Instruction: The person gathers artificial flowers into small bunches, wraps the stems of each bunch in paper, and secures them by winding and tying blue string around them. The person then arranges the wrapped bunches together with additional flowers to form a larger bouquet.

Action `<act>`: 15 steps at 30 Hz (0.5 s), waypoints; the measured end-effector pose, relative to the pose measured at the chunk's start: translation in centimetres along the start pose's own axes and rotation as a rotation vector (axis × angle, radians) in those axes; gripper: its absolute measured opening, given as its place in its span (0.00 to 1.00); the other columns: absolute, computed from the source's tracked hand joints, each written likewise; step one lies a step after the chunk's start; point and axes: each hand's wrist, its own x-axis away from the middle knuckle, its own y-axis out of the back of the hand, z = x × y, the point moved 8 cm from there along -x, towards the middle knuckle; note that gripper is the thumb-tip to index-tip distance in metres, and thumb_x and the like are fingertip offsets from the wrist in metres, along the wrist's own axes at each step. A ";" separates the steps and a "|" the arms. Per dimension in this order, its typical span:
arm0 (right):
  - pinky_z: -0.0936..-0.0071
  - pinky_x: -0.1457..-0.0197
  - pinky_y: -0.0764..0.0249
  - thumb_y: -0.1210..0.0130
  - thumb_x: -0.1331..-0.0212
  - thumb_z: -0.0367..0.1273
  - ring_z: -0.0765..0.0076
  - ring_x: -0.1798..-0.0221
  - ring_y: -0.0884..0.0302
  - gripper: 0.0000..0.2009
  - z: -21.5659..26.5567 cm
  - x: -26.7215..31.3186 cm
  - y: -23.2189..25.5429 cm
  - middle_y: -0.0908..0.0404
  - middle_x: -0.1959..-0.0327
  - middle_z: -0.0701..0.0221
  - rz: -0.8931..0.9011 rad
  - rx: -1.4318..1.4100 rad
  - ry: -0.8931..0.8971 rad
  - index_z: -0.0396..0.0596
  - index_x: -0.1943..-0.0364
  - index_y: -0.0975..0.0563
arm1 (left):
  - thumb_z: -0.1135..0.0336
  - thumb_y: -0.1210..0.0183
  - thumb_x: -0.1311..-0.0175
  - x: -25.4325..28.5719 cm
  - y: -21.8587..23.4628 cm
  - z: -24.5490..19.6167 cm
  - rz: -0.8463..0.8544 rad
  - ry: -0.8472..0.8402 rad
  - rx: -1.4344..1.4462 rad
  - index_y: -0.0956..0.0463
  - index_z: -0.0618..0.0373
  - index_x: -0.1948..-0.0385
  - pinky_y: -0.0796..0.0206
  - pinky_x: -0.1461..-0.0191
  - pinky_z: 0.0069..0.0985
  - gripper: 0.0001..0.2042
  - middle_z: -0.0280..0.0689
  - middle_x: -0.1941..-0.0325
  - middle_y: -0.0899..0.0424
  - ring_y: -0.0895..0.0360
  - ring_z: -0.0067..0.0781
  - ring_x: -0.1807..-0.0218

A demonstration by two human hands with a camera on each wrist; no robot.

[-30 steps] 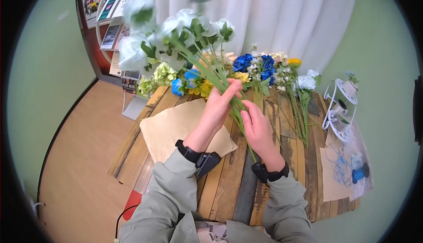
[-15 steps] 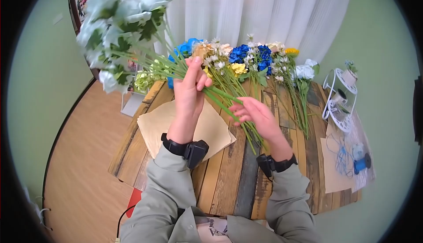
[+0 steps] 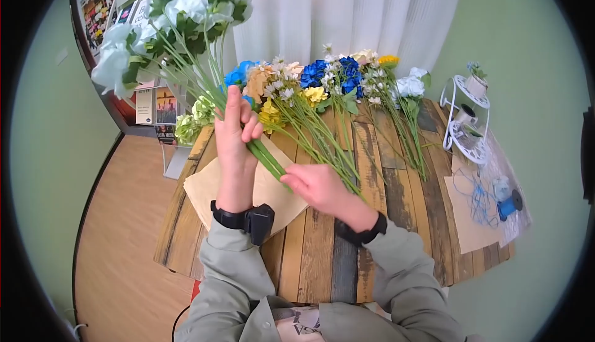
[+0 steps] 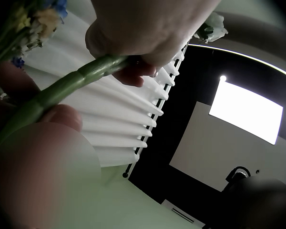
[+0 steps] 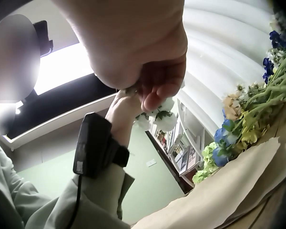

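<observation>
The left hand (image 3: 237,137) grips a bunch of pale blue-white flowers (image 3: 186,8) by the upper stems, its thumb pointing up; the blooms lean to the upper left. Lower down, the right hand (image 3: 322,187) pinches the ends of the green stems (image 3: 265,158). In the left wrist view a thick green stem (image 4: 71,82) runs between the hands, with the right hand (image 4: 148,28) at its far end. The right wrist view has the right hand (image 5: 138,52) close in front of the left hand (image 5: 124,112), the fingers curled and the stems mostly hidden.
Brown paper sheets (image 3: 207,184) lie on the wooden table (image 3: 316,267) at the left. Blue, yellow, peach and white flowers (image 3: 313,72) spread along the back. At the right stand a white tiered rack (image 3: 468,147) and a blue ribbon spool (image 3: 509,206) on paper.
The bunch and the left hand have moved left, the blooms now tilted to the upper left. The right hand has moved left and down to the stem ends, its fingers closing round them.
</observation>
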 end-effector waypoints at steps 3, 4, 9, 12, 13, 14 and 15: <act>0.64 0.65 0.28 0.49 0.40 0.36 0.55 0.69 0.23 0.10 -6.0 -1.0 3.5 0.21 0.72 0.61 -0.158 -0.134 -0.233 0.45 0.68 0.21 | 0.59 0.47 0.33 -0.2 -0.3 -0.6 0.161 0.066 -0.006 0.35 0.49 0.74 0.62 0.90 0.12 0.11 0.23 0.84 0.45 0.52 0.10 0.90; 0.66 0.66 0.27 0.49 0.40 0.36 0.55 0.70 0.23 0.10 -7.8 -1.3 5.7 0.21 0.73 0.62 -0.266 0.106 -0.260 0.43 0.70 0.23 | 0.60 0.48 0.32 -0.2 -0.2 -1.1 0.137 0.061 -0.029 0.36 0.49 0.75 0.62 0.91 0.12 0.11 0.22 0.84 0.46 0.54 0.10 0.90; 0.60 0.55 0.28 0.45 0.45 0.43 0.49 0.60 0.23 0.19 -18.8 -1.0 4.5 0.21 0.66 0.54 -0.059 0.444 -0.454 0.37 0.64 0.24 | 0.62 0.48 0.32 -0.1 0.0 -2.7 0.098 0.039 0.021 0.35 0.48 0.76 0.62 0.91 0.13 0.11 0.22 0.86 0.47 0.55 0.11 0.91; 0.63 0.55 0.29 0.44 0.46 0.45 0.54 0.61 0.23 0.22 -23.0 -1.0 1.9 0.20 0.66 0.56 0.087 0.097 -0.646 0.36 0.62 0.23 | 0.63 0.48 0.33 -0.2 0.4 -3.3 0.071 0.010 0.064 0.35 0.49 0.77 0.61 0.92 0.13 0.11 0.22 0.86 0.46 0.55 0.11 0.91; 0.64 0.56 0.29 0.45 0.45 0.46 0.57 0.62 0.23 0.22 -23.4 -0.9 0.7 0.20 0.66 0.58 0.173 -0.092 -0.737 0.35 0.62 0.23 | 0.62 0.47 0.33 -0.2 0.5 -3.7 0.061 0.000 0.050 0.37 0.47 0.79 0.62 0.91 0.14 0.13 0.22 0.87 0.47 0.55 0.11 0.91; 0.65 0.60 0.31 0.45 0.44 0.45 0.62 0.65 0.24 0.21 -23.4 -0.7 0.4 0.21 0.70 0.61 0.188 -0.187 -0.779 0.35 0.66 0.24 | 0.62 0.47 0.34 -0.2 0.6 -4.1 0.052 -0.012 0.036 0.39 0.46 0.81 0.63 0.90 0.14 0.14 0.22 0.88 0.47 0.55 0.11 0.91; 0.65 0.60 0.31 0.45 0.44 0.45 0.62 0.65 0.24 0.21 -23.2 -0.9 0.3 0.21 0.70 0.61 0.189 -0.190 -0.776 0.35 0.66 0.24 | 0.62 0.47 0.34 -0.3 0.6 -4.4 0.051 -0.015 0.032 0.39 0.46 0.81 0.63 0.90 0.14 0.14 0.22 0.88 0.47 0.55 0.11 0.91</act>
